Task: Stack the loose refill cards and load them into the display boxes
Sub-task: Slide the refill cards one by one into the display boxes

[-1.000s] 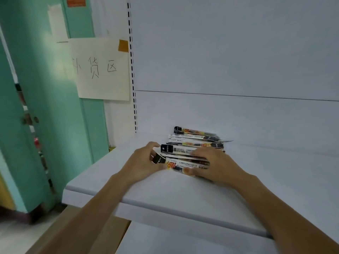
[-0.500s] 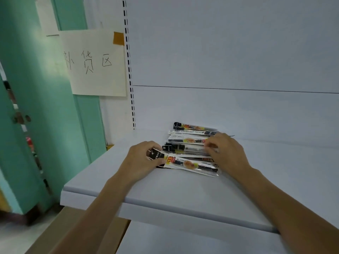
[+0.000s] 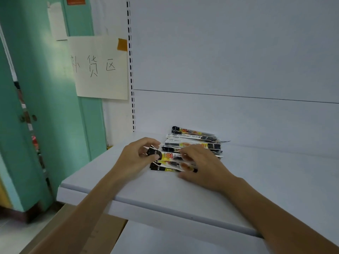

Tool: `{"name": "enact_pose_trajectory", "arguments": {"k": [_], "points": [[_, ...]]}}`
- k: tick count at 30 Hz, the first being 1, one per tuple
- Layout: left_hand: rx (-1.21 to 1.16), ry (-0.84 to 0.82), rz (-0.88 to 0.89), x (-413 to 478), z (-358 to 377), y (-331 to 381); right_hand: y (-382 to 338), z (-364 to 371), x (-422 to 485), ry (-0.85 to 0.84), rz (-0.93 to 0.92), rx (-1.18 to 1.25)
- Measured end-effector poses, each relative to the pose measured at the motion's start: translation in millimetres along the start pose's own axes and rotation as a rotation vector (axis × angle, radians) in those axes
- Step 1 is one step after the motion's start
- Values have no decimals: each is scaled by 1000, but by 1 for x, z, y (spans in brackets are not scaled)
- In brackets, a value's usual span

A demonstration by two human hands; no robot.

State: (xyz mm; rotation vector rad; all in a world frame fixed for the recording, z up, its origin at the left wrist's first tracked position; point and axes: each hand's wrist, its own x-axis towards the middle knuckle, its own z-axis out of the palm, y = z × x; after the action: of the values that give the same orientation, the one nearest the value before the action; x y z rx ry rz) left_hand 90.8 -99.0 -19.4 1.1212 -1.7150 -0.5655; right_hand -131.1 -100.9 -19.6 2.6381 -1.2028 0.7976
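Several long refill cards [image 3: 194, 142], black, white and yellow, lie fanned out in a loose pile on the white shelf [image 3: 165, 191]. My left hand [image 3: 135, 156] pinches the black left end of the nearest cards between thumb and fingers. My right hand [image 3: 200, 165] lies curled over the right part of the same cards, fingertips on top and thumb at the near edge. The far cards lie untouched behind both hands. No display box is in view.
The white back panel [image 3: 229, 114] rises right behind the pile. A slotted upright [image 3: 131, 70] stands at the shelf's left rear. A handwritten paper sign [image 3: 100, 67] hangs on the wall, beside a green door [image 3: 36, 107]. A brown board [image 3: 95, 235] lies below the shelf.
My right hand has come back from the far cards to the near ones. My left hand has kept its pinch on the cards' left end. The camera has shifted slightly.
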Motion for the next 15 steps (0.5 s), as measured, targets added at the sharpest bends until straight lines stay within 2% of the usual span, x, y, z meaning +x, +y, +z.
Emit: {"name": "enact_pose_trajectory", "arguments": {"k": [5, 8, 11, 13, 15], "points": [[77, 30, 29, -3, -5, 12, -2, 0, 1, 106, -42, -32], [118, 27, 19, -6, -3, 13, -3, 2, 1, 114, -76, -60], [180, 100, 15, -13, 5, 14, -1, -1, -1, 65, -61, -77], [435, 217, 140, -16, 9, 17, -3, -6, -4, 45, -3, -108], [508, 277, 302, -15, 14, 27, -5, -8, -7, 84, 45, -77]]}}
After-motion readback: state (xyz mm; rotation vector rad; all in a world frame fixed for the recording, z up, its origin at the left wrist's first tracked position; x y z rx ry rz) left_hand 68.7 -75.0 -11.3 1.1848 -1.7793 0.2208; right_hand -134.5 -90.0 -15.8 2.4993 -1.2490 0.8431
